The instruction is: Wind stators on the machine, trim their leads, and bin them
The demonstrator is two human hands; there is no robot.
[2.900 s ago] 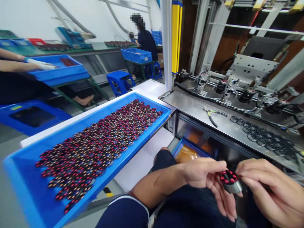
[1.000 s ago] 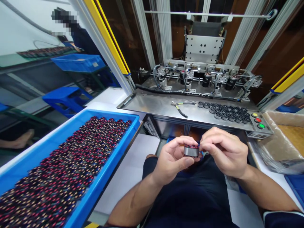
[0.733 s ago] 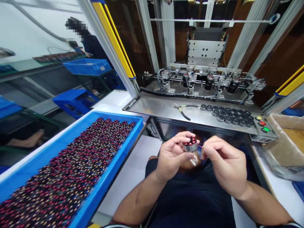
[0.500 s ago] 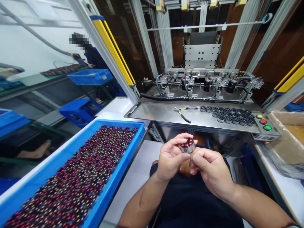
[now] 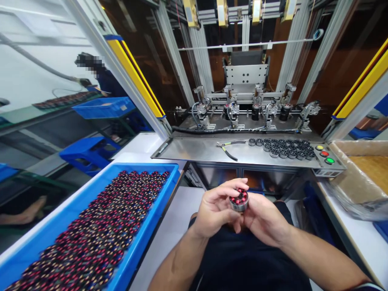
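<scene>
A round metal-rimmed part with red windings inside (image 5: 239,200) is held up in front of my lap, its open face tilted toward me. My left hand (image 5: 216,208) is closed on it, with fingers over the far side and the thumb below. Against its right side rests my right hand (image 5: 265,216), with curled fingers partly hidden beneath the part. To the left, a blue tray (image 5: 174,173) holds several wound cores (image 5: 100,226) in red, black and copper.
Black ring parts (image 5: 283,148) and cutters (image 5: 227,150) lie on a metal ledge (image 5: 194,149), beside coloured buttons (image 5: 324,154). Behind stands a machine with clamps (image 5: 256,110). At right is a plastic-lined box (image 5: 363,182); far left, a person (image 5: 106,79).
The view has shifted, moving the machine left in the frame. My right hand's pinched fingers have opened out and moved up against the part, which now tilts more toward me.
</scene>
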